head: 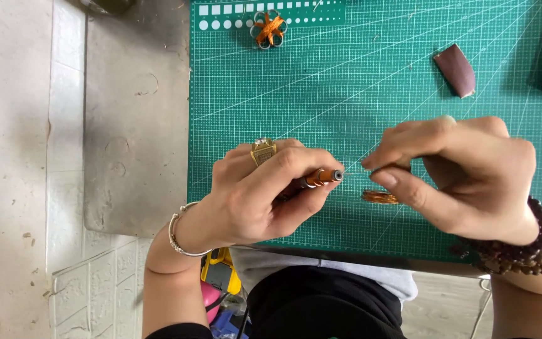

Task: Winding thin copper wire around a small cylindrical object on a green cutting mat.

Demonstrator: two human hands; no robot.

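Observation:
My left hand [261,191] grips a pen-like tool with a copper-coloured tip [322,177], pointing right. A gold ring sits on one finger and a silver bangle on the wrist. My right hand [462,176] pinches a small dark piece [389,168] between thumb and fingers, right at the tool's tip. A thin wire seems to run between the tool tip and the pinched piece. Below my right fingers a small coil of copper wire [379,197] lies on the green cutting mat [359,94]. A beaded bracelet wraps my right wrist.
A small flower shape of wire loops with an orange centre [268,28] lies at the mat's far edge. A brown folded scrap [456,69] rests at the far right. Grey stone surface [136,125] lies left of the mat. Yellow and pink objects [221,276] sit below the table edge.

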